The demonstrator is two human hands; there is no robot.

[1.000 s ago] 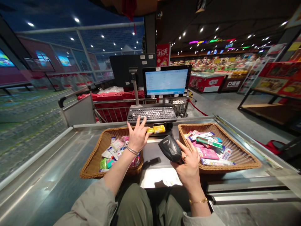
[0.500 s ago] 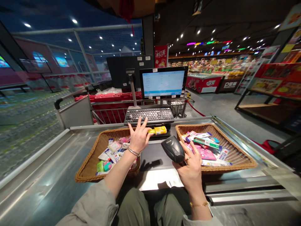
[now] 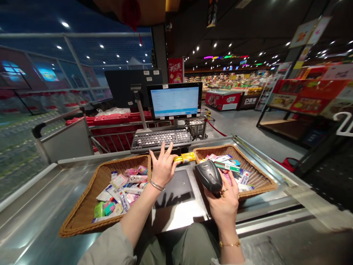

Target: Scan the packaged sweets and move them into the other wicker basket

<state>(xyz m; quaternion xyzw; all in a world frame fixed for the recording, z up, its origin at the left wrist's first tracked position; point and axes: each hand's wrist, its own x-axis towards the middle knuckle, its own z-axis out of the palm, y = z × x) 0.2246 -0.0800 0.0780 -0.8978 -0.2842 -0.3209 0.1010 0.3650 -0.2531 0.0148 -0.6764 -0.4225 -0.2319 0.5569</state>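
Note:
Between the thumb and a finger of my left hand [image 3: 163, 166] is a small yellow packet [image 3: 188, 157], its far end near the rim of the right basket [image 3: 264, 186]. The other fingers are spread just in front of the black keyboard [image 3: 161, 138]. My right hand [image 3: 224, 197] is wrapped round a black handheld scanner [image 3: 209, 176], which is over the right basket's left edge. Small packaged goods fill part of that basket. More packets, a Dove one [image 3: 138, 179] among them, lie in the left wicker basket [image 3: 82, 206] beside my left forearm.
A lit monitor [image 3: 175, 101] stands behind the keyboard. A dark flat panel [image 3: 176, 186] is set in the metal counter [image 3: 55, 198] between the baskets. Carts and red crates are beyond; shelves [image 3: 303, 92] stand to the right.
The view has turned rightward, so the scene sits further left. My left hand and the yellow packet have moved right, closer to the right basket. The scanner is still held.

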